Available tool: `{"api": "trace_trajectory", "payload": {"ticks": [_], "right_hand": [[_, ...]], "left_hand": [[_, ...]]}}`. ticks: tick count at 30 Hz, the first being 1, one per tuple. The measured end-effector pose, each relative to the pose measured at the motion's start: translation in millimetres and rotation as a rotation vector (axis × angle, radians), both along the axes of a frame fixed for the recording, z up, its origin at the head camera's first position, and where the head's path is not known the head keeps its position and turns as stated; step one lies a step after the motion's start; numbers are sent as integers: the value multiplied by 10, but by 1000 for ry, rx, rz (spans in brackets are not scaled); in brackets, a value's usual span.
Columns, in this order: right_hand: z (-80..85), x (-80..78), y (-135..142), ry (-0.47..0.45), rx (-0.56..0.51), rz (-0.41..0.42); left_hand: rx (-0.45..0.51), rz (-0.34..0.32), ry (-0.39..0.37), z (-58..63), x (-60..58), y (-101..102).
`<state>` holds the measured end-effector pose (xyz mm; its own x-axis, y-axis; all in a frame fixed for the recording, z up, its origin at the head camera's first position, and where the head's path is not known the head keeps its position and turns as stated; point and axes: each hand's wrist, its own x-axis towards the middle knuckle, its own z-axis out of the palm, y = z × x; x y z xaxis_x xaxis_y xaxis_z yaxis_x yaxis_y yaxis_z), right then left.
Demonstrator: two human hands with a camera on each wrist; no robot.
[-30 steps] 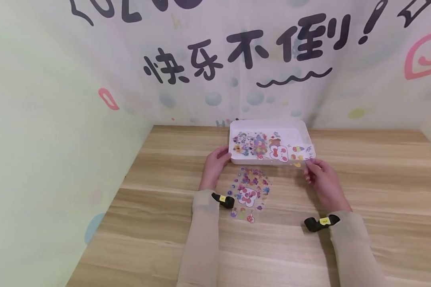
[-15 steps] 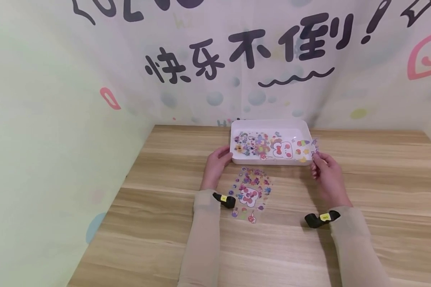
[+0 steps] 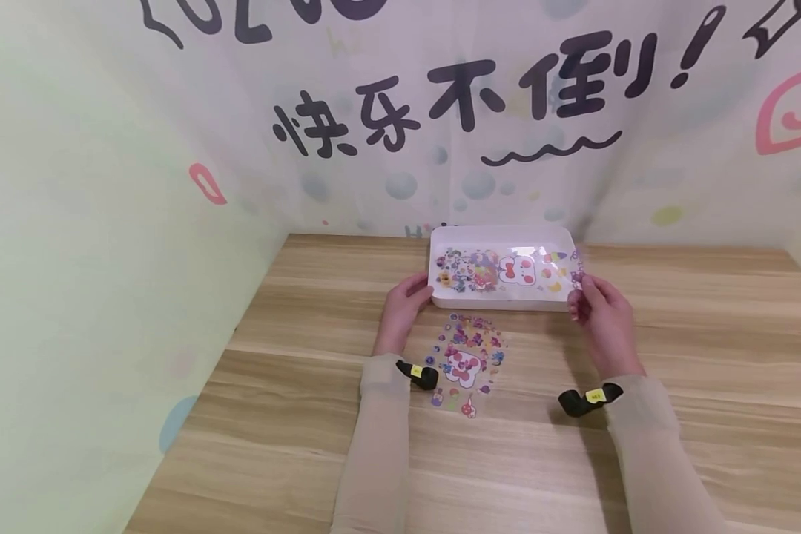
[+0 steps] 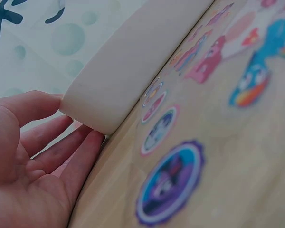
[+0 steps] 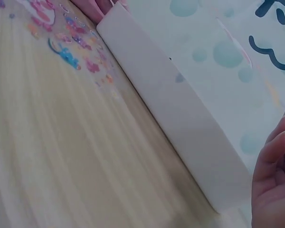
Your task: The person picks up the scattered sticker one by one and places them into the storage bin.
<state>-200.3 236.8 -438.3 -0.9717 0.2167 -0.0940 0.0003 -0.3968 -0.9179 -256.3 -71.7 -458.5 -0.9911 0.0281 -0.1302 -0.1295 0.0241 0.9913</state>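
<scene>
A white rectangular tray (image 3: 507, 305) stands at the back of the table. My left hand (image 3: 400, 311) holds its front left corner; in the left wrist view the thumb and fingers of this hand (image 4: 42, 156) touch the tray's corner (image 4: 118, 80). Between thumb and fingers, my right hand (image 3: 604, 322) pinches the right end of a clear sticker sheet (image 3: 517, 271) with a white rabbit, over the tray. The right wrist view shows curled fingers of that hand (image 5: 275, 175) beside the tray (image 5: 171, 109). More colourful stickers (image 3: 463, 271) show at the tray's left.
Another clear sticker sheet (image 3: 463, 368) lies on the wooden table (image 3: 507, 460), in front of the tray and beside my left wrist. A printed cloth wall (image 3: 387, 148) rises just behind the tray. Black wrist cameras (image 3: 577, 403) sit at both cuffs.
The right hand first moves the sticker sheet a little right, then back left and further into the tray, so the sheet now lies lower inside the rim. My left hand stays at the corner.
</scene>
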Motion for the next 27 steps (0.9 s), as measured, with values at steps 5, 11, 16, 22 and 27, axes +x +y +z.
{"api": "trace_trajectory", "payload": {"ticks": [5,11,16,22,27], "right_hand": [[289,44,-165,-19,69,23],[386,-16,-223,-58,170,30],[357,-78,-225,-86,251,20],[335,-134,-255,-108,302,18],[302,-210,-293,-97,352,7]], "left_hand": [[1,-4,2,6,15,7],[-10,3,-6,9,17,25],[-5,-2,-16,20,15,45],[-8,-2,-24,34,16,36],[-16,5,-19,25,15,18]]}}
